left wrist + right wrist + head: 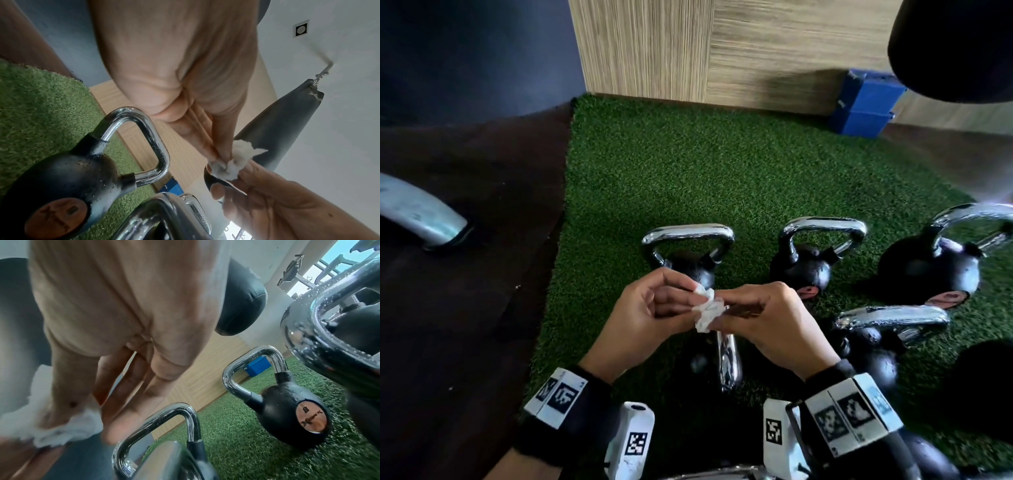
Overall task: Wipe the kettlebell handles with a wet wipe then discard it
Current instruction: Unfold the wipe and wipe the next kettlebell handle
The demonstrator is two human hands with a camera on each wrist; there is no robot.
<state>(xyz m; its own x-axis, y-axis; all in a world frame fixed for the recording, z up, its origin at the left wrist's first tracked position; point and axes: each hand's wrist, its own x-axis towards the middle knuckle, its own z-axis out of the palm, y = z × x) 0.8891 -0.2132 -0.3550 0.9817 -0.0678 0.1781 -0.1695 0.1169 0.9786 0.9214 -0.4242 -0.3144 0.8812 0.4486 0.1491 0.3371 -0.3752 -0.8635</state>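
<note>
Two hands up front, both pinching one small crumpled white wet wipe (707, 308) between them: left hand (650, 308) with thumb and fingertips closed on one end, right hand (767, 315) with its grip closed on the other. Wipe held in the air just above the middle of the kettlebell group, touching none of the handles.

Kettlebells counted in the head view: five clear ones, all black balls with shiny chrome handles, sitting on green artificial turf (688, 178). Far row of three: left kettlebell (688, 240), middle kettlebell (822, 240), right kettlebell (935, 263). Two nearer: one under the hands (727, 359), one beside the right hand (890, 322). More chrome at the bottom edge, can't say what.

Water droplets on handles and balls in the wrist views. Round copper-coloured badge (311, 416) on one ball, logo looks like an X plus some letters and a number, too blurry to read properly.

Also around: two stacked blue blocks (866, 102) by the wood-panel wall (756, 51), one black hanging punch bag (287, 123), coded marker tags on both black wristbands.
</note>
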